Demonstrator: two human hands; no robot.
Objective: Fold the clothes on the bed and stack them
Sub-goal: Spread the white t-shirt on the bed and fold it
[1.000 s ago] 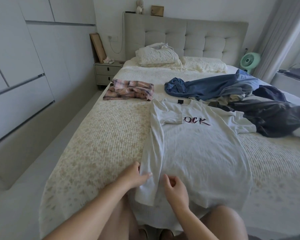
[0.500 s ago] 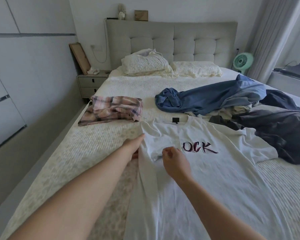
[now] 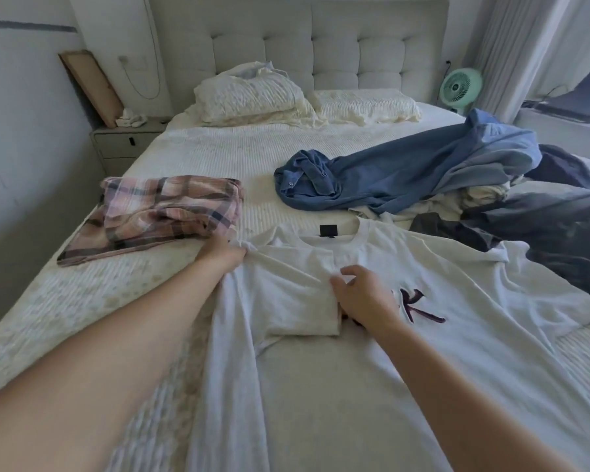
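Note:
A white T-shirt [image 3: 321, 386] with dark lettering lies flat on the bed [image 3: 218, 155], collar away from me. Its left sleeve is folded in over the chest. My left hand [image 3: 220, 255] grips the shirt's left shoulder at the fold. My right hand [image 3: 365, 298] rests on the edge of the folded-in sleeve with loosely bent fingers and covers part of the lettering. A folded pink plaid garment [image 3: 164, 212] sits to the left, just beyond my left hand. A crumpled blue shirt [image 3: 406, 172] and dark grey clothes [image 3: 559, 226] are heaped to the right.
Two pillows [image 3: 252, 97] lie against the padded headboard. A nightstand [image 3: 123, 144] stands left of the bed and a green fan [image 3: 460, 86] to its far right. The heap's edge overlaps the T-shirt's right sleeve.
Both hands have moved from the T-shirt's hem up along the folded left side to the shoulder and sleeve. I have leaned in over the bed.

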